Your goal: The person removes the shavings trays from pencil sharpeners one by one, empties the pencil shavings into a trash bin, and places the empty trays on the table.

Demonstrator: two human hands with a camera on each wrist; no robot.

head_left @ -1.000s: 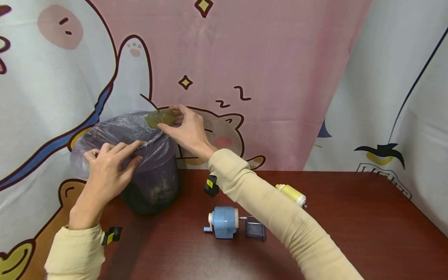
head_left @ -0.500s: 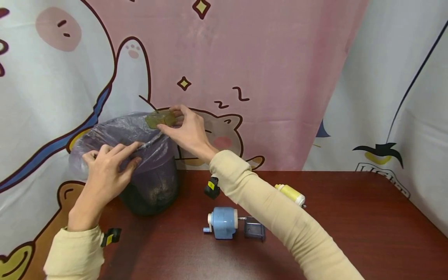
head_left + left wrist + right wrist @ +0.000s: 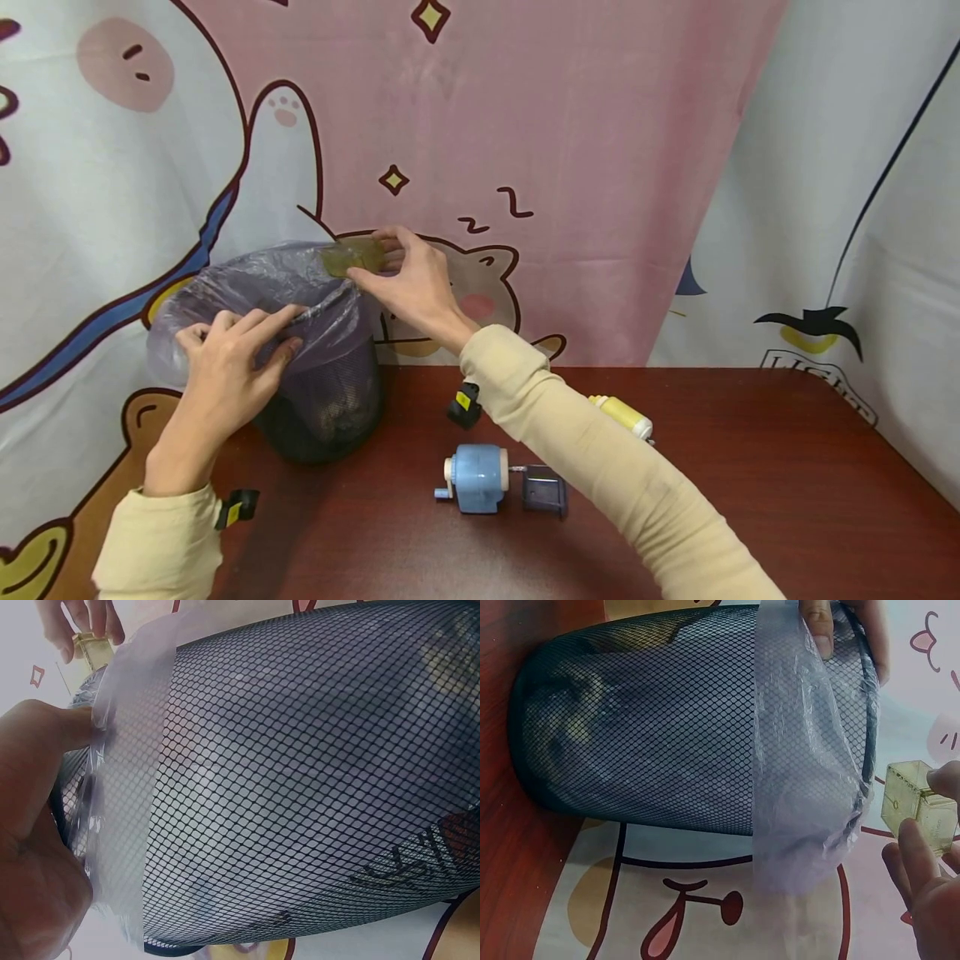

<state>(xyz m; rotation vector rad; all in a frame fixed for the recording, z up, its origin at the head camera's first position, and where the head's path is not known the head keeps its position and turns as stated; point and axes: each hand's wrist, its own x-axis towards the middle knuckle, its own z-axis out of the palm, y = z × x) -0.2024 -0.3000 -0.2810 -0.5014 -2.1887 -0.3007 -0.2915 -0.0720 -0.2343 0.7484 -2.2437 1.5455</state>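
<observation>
A mesh trash can [image 3: 352, 392] lined with a thin purple plastic bag [image 3: 330, 333] stands at the left. My left hand [image 3: 232, 358] grips its near rim through the liner, thumb outside and fingers over the edge. Above the far right part of the rim, my right hand [image 3: 416, 283] pinches a small see-through yellow-green plastic box [image 3: 351, 257], like a sharpener's shavings drawer, between thumb and fingers. The right wrist view shows this box [image 3: 919, 802] tilted just beyond the can's mouth.
A blue crank pencil sharpener [image 3: 480, 477] lies on the brown table [image 3: 787, 500], with a dark clear box-shaped part [image 3: 545, 490] at its right. Behind my right forearm lies a yellow and white cylindrical thing [image 3: 624, 417]. A printed curtain [image 3: 600, 167] hangs at the back.
My right hand has shifted slightly to the right and down with the yellow-green box. The left hand keeps its grip on the rim.
</observation>
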